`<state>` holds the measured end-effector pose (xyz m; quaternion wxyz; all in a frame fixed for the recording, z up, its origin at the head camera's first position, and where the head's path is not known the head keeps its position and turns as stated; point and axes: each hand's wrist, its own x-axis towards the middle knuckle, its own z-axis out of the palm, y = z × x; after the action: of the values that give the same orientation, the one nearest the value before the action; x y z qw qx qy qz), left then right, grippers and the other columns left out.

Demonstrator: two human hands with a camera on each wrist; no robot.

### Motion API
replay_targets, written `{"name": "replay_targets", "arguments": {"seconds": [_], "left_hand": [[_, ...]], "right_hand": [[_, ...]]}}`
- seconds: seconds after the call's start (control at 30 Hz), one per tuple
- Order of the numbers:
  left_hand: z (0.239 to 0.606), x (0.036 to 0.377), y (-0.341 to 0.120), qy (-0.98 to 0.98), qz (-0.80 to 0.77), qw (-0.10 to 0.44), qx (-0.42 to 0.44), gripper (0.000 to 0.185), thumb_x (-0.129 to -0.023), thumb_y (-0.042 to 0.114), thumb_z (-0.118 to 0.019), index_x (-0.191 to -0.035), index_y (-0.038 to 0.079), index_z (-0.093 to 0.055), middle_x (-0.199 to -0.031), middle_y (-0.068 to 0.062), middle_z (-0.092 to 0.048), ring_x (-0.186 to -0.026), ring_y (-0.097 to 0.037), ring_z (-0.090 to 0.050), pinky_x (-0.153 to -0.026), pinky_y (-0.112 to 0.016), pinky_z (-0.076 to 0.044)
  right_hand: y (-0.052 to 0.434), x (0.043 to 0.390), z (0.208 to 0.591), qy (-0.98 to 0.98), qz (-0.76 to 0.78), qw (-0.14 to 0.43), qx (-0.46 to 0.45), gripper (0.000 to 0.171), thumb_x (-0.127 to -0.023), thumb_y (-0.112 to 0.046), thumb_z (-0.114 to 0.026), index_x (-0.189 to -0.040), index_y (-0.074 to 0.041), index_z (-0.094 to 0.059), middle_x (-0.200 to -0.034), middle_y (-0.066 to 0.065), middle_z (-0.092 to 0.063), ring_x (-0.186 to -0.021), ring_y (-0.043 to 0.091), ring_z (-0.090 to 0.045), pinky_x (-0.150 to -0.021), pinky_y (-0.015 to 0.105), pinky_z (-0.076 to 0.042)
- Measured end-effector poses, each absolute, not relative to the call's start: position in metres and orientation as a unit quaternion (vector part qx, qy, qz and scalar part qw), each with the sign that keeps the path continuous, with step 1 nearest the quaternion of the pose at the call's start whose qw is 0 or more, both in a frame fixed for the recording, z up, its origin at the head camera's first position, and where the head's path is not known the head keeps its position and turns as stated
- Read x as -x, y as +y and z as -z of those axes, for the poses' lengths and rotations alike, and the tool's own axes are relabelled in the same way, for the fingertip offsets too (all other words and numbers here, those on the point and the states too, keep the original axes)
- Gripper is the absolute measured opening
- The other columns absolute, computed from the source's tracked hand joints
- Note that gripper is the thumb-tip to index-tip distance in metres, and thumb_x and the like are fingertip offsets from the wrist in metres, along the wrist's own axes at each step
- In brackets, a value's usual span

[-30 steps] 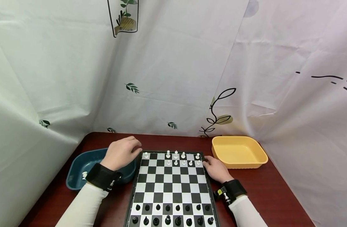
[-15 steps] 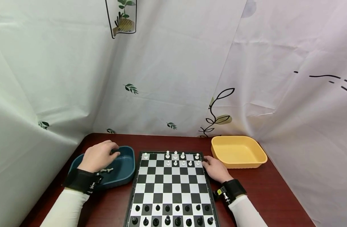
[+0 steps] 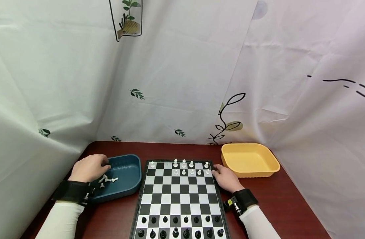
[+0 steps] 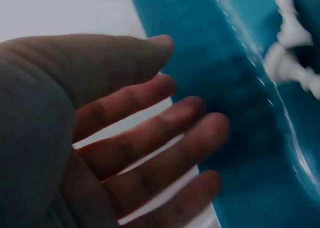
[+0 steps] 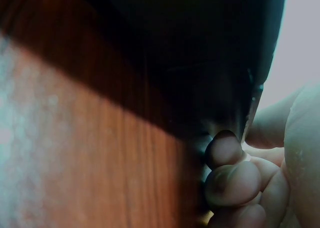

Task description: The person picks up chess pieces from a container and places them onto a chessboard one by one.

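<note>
Head view, contents listed by size. Table [image 3: 274, 205]: dark red wood. Chessboard [image 3: 179, 196]: laid at centre, black pieces [image 3: 176, 225] ranked along the near edge, white pieces [image 3: 188, 167] on the far two rows. Yellow tray [image 3: 249, 159]: placed right of the board. Blue tray [image 3: 125, 172]: placed left of it, several white chessmen [image 3: 107, 181] lying inside. Left hand [image 3: 88, 167]: held over the blue tray's left rim, fingers spread and nothing gripped, as the left wrist view shows. Right hand [image 3: 227, 177]: fingers curled against the board's far right edge.
</note>
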<state>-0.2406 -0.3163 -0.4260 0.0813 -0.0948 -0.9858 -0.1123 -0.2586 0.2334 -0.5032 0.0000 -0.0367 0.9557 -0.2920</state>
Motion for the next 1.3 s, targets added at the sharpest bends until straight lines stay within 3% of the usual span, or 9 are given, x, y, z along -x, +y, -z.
{"name": "replay_targets", "arguments": {"seconds": [0.23, 0.3, 0.43, 0.5, 0.57, 0.77, 1.0, 1.2, 1.3], "left_hand": [[0.429, 0.240, -0.329, -0.993, 0.105, 0.020, 0.043, 0.024, -0.090, 0.018, -0.086, -0.105, 0.001, -0.080, -0.102, -0.019, -0.078, -0.087, -0.033, -0.071, -0.075, -0.065, -0.059], [0.430, 0.239, -0.330, -0.994, 0.107, 0.007, 0.033, 0.018, -0.090, 0.017, -0.084, -0.098, 0.002, -0.078, -0.094, -0.016, -0.075, -0.080, -0.030, -0.067, -0.068, -0.059, -0.057], [0.431, 0.235, -0.329, -0.993, 0.116, -0.001, 0.015, 0.025, -0.089, 0.015, -0.080, -0.070, 0.012, -0.064, -0.067, 0.000, -0.050, -0.063, -0.021, -0.049, -0.055, -0.042, -0.039], [0.432, 0.233, -0.328, -0.993, 0.119, 0.000, 0.009, 0.035, -0.089, 0.015, -0.079, -0.063, 0.017, -0.055, -0.063, 0.004, -0.037, -0.059, -0.019, -0.041, -0.055, -0.039, -0.031], [0.433, 0.232, -0.328, -0.993, 0.119, 0.001, 0.005, 0.038, -0.088, 0.015, -0.079, -0.061, 0.017, -0.053, -0.063, 0.005, -0.034, -0.058, -0.019, -0.040, -0.054, -0.039, -0.031], [0.435, 0.234, -0.327, -0.992, 0.119, -0.029, 0.003, 0.034, -0.090, 0.016, -0.078, -0.063, 0.015, -0.057, -0.063, 0.002, -0.041, -0.058, -0.021, -0.046, -0.054, -0.039, -0.036], [0.436, 0.239, -0.327, -0.990, 0.121, -0.057, 0.038, 0.008, -0.090, 0.016, -0.077, -0.088, 0.008, -0.076, -0.085, -0.006, -0.068, -0.073, -0.023, -0.056, -0.061, -0.043, -0.045], [0.437, 0.242, -0.320, -0.989, 0.116, -0.049, 0.077, 0.027, -0.087, 0.014, -0.078, -0.112, 0.002, -0.082, -0.115, -0.021, -0.077, -0.096, -0.033, -0.069, -0.084, -0.064, -0.058], [0.439, 0.244, -0.318, -0.987, 0.123, -0.048, 0.088, 0.026, -0.087, 0.011, -0.082, -0.111, 0.002, -0.083, -0.116, -0.022, -0.078, -0.098, -0.035, -0.072, -0.085, -0.065, -0.059]], "right_hand": [[0.234, 0.258, 0.504, 0.957, 0.286, -0.003, 0.046, 0.042, -0.112, -0.022, -0.061, -0.144, 0.005, -0.068, -0.120, 0.016, -0.077, -0.104, 0.029, -0.072, -0.097, 0.057, -0.056], [0.234, 0.259, 0.504, 0.958, 0.284, -0.006, 0.048, 0.043, -0.111, -0.023, -0.061, -0.143, 0.005, -0.068, -0.120, 0.016, -0.077, -0.105, 0.029, -0.072, -0.096, 0.056, -0.056], [0.233, 0.258, 0.505, 0.957, 0.286, -0.008, 0.051, 0.043, -0.111, -0.023, -0.061, -0.143, 0.005, -0.068, -0.121, 0.016, -0.077, -0.106, 0.030, -0.073, -0.097, 0.057, -0.056], [0.234, 0.258, 0.505, 0.957, 0.286, -0.006, 0.049, 0.043, -0.111, -0.023, -0.061, -0.143, 0.004, -0.068, -0.122, 0.017, -0.077, -0.108, 0.031, -0.073, -0.098, 0.057, -0.056], [0.234, 0.258, 0.505, 0.956, 0.289, -0.002, 0.045, 0.043, -0.112, -0.022, -0.061, -0.144, 0.004, -0.067, -0.124, 0.017, -0.077, -0.109, 0.031, -0.073, -0.100, 0.058, -0.056], [0.233, 0.259, 0.504, 0.958, 0.285, -0.001, 0.040, 0.042, -0.112, -0.023, -0.061, -0.145, 0.003, -0.068, -0.121, 0.014, -0.077, -0.105, 0.027, -0.072, -0.098, 0.056, -0.056], [0.234, 0.259, 0.504, 0.958, 0.284, -0.005, 0.042, 0.042, -0.112, -0.023, -0.061, -0.144, 0.003, -0.068, -0.121, 0.015, -0.077, -0.105, 0.028, -0.072, -0.098, 0.056, -0.056], [0.234, 0.259, 0.505, 0.958, 0.284, -0.004, 0.043, 0.043, -0.112, -0.023, -0.060, -0.145, 0.003, -0.067, -0.124, 0.017, -0.076, -0.110, 0.030, -0.072, -0.099, 0.057, -0.056], [0.234, 0.258, 0.504, 0.958, 0.283, -0.003, 0.044, 0.043, -0.112, -0.023, -0.060, -0.145, 0.003, -0.067, -0.125, 0.017, -0.076, -0.111, 0.030, -0.072, -0.100, 0.057, -0.056]]}}
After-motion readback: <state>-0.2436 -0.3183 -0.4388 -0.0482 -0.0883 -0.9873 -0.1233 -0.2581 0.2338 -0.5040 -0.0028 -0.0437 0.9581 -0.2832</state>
